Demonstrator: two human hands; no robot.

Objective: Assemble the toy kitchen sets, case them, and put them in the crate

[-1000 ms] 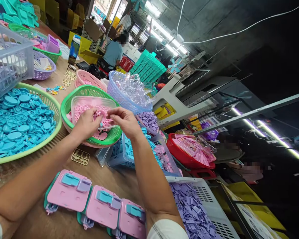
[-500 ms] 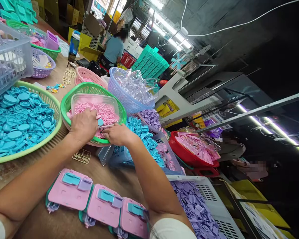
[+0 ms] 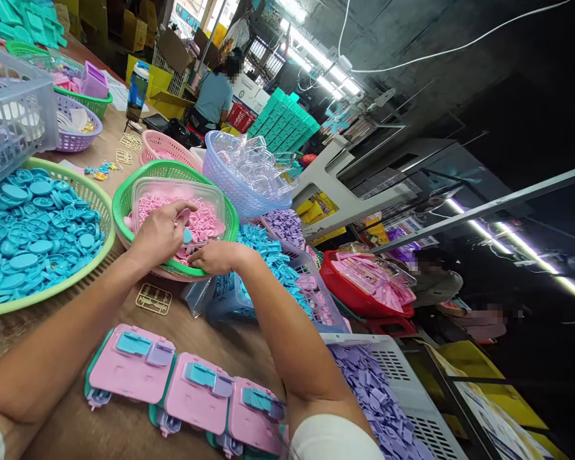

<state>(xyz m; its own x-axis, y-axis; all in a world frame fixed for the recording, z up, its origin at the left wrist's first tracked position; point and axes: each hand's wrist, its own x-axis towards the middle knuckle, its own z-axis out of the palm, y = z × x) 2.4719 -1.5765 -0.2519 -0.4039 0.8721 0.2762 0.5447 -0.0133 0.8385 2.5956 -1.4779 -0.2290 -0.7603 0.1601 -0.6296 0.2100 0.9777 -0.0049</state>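
My left hand (image 3: 159, 235) is over the clear plastic tub (image 3: 146, 185), its fingers closed on a small pink plastic piece (image 3: 184, 217). A light blue bit shows just below that piece; whether they are joined I cannot tell. Thin pink parts (image 3: 206, 220) fill the tub, which sits in a green basket (image 3: 121, 198). My right hand (image 3: 216, 257) reaches over the basket's near rim, fingers bent together among pink pieces (image 3: 184, 254); what they grip is hidden. Three pink cases (image 3: 199, 399) with blue and purple tabs lie in a row nearer to me.
A yellow-green basket (image 3: 106, 239) of blue parts stands at left. On the right are a blue basket (image 3: 215, 160) of clear parts, a bin of blue pieces (image 3: 273, 268), a red basket (image 3: 338, 287) and a white crate (image 3: 402, 370) of purple pieces. People sit farther back.
My left hand has turned and lifted slightly, with its fingers and the pink piece raised. My right hand stays low at the basket's near rim. The whole view has shifted slightly.
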